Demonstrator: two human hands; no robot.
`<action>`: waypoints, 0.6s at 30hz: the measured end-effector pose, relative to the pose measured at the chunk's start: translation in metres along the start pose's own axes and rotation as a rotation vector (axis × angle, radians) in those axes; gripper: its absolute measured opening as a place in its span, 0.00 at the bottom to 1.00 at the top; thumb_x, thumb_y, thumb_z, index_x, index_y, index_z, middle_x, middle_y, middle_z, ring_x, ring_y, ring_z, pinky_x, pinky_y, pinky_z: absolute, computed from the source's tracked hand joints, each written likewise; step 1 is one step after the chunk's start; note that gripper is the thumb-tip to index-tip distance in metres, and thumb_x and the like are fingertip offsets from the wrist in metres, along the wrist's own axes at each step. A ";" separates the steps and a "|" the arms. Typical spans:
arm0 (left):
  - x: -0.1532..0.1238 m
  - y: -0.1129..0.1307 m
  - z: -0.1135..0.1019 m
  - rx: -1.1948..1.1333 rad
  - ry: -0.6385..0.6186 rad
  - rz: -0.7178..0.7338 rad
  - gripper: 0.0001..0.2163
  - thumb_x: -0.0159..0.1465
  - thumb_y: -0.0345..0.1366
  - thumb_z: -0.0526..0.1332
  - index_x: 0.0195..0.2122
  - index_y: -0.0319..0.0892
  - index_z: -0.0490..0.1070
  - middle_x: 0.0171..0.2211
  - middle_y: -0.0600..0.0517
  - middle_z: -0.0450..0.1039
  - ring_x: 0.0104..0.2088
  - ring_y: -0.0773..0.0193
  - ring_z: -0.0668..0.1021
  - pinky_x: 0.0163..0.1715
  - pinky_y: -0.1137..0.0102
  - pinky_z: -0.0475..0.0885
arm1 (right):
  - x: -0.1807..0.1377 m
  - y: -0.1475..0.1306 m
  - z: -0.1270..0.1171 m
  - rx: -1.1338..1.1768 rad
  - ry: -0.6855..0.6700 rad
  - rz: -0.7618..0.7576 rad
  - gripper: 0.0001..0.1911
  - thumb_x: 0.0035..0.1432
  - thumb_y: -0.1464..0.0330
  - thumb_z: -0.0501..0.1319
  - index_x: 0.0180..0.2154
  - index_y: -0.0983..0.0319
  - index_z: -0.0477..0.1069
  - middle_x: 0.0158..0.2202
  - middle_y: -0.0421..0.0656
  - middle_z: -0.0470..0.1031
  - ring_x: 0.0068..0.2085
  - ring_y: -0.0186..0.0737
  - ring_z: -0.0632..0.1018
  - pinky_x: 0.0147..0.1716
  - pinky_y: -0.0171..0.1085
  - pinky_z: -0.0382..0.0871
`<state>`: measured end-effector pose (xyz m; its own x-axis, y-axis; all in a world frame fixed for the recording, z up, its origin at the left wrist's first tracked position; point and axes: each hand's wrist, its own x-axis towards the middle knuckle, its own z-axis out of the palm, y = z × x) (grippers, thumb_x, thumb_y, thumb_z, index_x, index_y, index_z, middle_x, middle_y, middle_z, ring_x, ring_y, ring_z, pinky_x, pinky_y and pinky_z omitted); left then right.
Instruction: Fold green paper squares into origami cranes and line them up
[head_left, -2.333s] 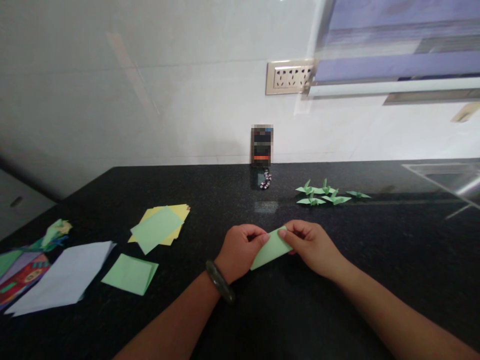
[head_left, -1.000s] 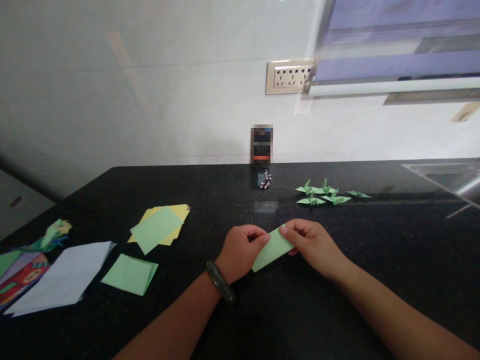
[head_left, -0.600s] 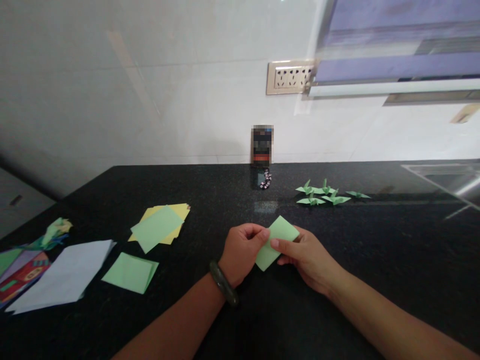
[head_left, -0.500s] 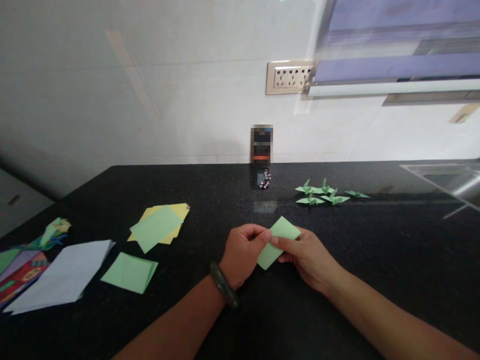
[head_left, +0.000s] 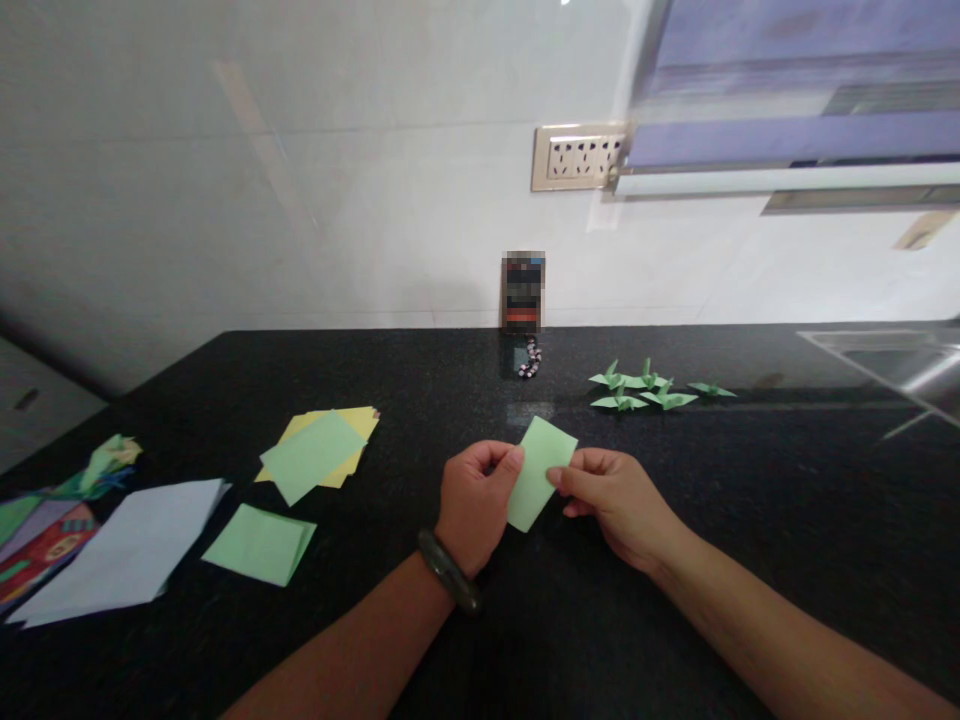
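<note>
Both of my hands hold one light green sheet of origami paper [head_left: 537, 470] above the black countertop. The thumb and fingers of my left hand [head_left: 480, 505] pinch its left edge. My right hand [head_left: 611, 500] pinches its right edge between thumb and fingers. The paper is tilted, with one corner pointing away from me. A folded green paper [head_left: 259, 545] lies to the left of my left hand. Beyond it is a green sheet [head_left: 315, 455] on top of yellow sheets [head_left: 358, 430]. Several folded green paper cranes [head_left: 667, 398] stand beyond my right hand.
On the far left lie white sheets [head_left: 127, 550], a red and purple packet [head_left: 56, 545] and crumpled coloured paper [head_left: 109, 465]. A phone-like object [head_left: 523, 292], blurred out, leans on the wall with a beaded strap [head_left: 531, 358]. A sink edge [head_left: 877, 375] is at right.
The green paper has turned and moved slightly left and away from me. My right hand has shifted from over its middle to its right edge, so more of the paper shows.
</note>
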<state>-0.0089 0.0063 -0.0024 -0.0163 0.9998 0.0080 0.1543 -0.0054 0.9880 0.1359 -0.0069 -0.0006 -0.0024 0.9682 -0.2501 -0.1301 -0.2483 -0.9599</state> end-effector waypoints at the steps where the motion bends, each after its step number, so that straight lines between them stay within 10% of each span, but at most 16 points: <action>1: 0.000 0.000 0.000 -0.009 0.007 -0.009 0.12 0.53 0.43 0.60 0.25 0.37 0.72 0.21 0.53 0.70 0.21 0.69 0.68 0.21 0.75 0.63 | 0.000 0.000 0.000 0.005 0.003 -0.005 0.12 0.40 0.64 0.67 0.18 0.65 0.68 0.19 0.38 0.69 0.20 0.27 0.67 0.18 0.28 0.62; 18: 0.003 0.000 0.001 -0.314 -0.336 -0.220 0.11 0.49 0.41 0.65 0.24 0.35 0.71 0.23 0.50 0.73 0.24 0.67 0.73 0.31 0.68 0.69 | 0.001 -0.005 -0.007 -0.120 0.106 -0.148 0.13 0.44 0.61 0.64 0.21 0.65 0.70 0.17 0.37 0.66 0.20 0.29 0.64 0.20 0.31 0.57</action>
<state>-0.0075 0.0092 -0.0023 0.3118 0.9279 -0.2046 -0.1222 0.2527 0.9598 0.1438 -0.0051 0.0029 0.1129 0.9873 -0.1113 -0.0027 -0.1117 -0.9937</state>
